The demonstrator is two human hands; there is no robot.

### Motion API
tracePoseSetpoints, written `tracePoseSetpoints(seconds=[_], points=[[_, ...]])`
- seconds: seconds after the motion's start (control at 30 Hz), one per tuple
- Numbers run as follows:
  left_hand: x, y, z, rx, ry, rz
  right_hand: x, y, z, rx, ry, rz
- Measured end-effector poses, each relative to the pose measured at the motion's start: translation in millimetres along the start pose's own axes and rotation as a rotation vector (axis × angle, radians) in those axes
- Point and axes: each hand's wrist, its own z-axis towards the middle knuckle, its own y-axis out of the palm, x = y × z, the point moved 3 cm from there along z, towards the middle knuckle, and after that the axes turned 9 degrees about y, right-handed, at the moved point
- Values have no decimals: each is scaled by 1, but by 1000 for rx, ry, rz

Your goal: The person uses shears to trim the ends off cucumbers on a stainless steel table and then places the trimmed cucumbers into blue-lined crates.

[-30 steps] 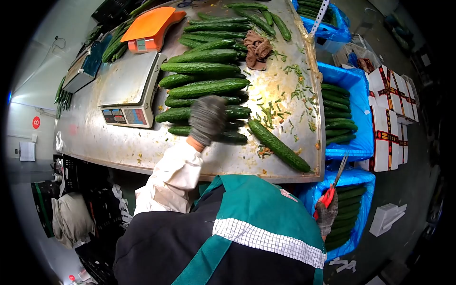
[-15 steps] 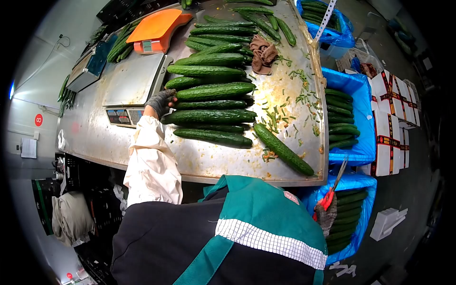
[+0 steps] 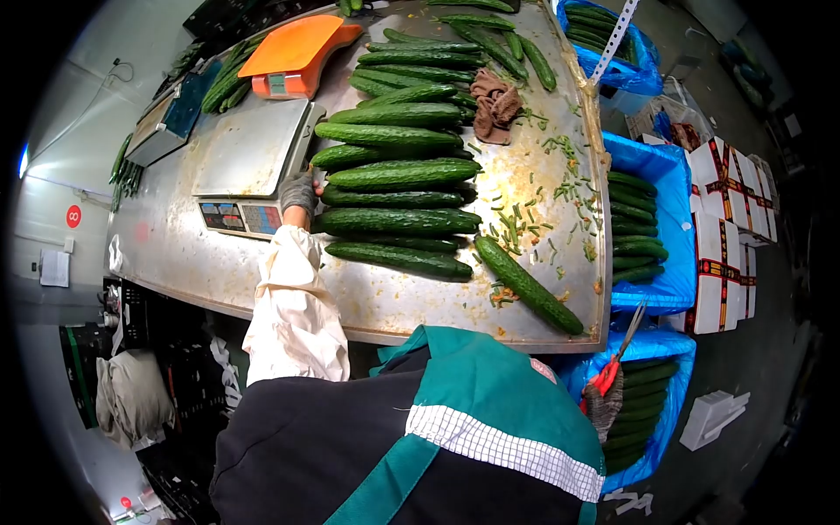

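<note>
I can't tell if the left hand's (image 3: pixel 298 194) fingers are apart or together, tucked between the scale (image 3: pixel 254 157) and the cucumbers (image 3: pixel 398 220) lined up on the table (image 3: pixel 206 273). The right hand (image 3: pixel 604 411), partly hidden behind the apron (image 3: pixel 490 372), is wrapped round scissors (image 3: pixel 605 378).

Glare brightens the metal table (image 3: pixel 394 302); fisheye distortion bends the dim edges, perhaps slightly soft.

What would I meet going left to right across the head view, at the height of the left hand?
Round red sign, platform scale, gloved left hand, row of cucumbers, green scraps, blue plastic-lined bin, taped white boxes.
</note>
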Motion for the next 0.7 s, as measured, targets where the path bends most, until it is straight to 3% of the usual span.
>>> tracePoseSetpoints(seconds=[0.13,0.27,0.4,0.47,0.5,0.6,0.7], points=[[14,5,-9,59,102,-83,0,1,1,11,-28,10],[24,12,-8,-83,251,-62,-6,5,-2,-2,-39,0],[24,13,4,-95,306,242,4,1,1,-9,-23,23],[30,12,3,-39,408,634,7,-1,0,-7,-54,25],[35,13,-1,-40,409,635,9,-2,0,-6,-53,26],[56,20,-12,74,621,1097,9,-3,1,-3,-39,0],[62,24,-11,56,548,1213,3,1,-2,21,-36,-44]])
